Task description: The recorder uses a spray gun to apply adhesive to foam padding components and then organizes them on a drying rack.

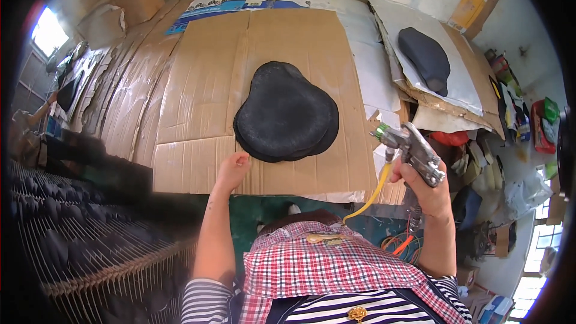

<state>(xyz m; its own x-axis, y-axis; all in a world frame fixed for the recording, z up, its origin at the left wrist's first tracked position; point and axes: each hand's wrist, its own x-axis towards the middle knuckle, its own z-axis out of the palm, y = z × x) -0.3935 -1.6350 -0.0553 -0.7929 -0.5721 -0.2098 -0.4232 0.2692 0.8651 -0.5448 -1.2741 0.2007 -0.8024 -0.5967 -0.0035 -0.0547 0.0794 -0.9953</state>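
Head view: black pads (pixel 285 108) lie stacked, work seemingly unfinished, right hand (pixel 425 187) clasping a spray gun (pixel 421 155), left hand (pixel 231 173) half-curled, contents unclear.

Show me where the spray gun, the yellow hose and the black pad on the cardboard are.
Spray gun (pixel 421 155): head view, on its metal body.
Yellow hose (pixel 380 185): head view, on its upper stretch, below the gun.
Black pad (pixel 287 111): head view, on the middle of its top face.

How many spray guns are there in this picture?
1: the spray gun is held in the right hand, right of the central black cushion. Others may be hidden among the clutter.
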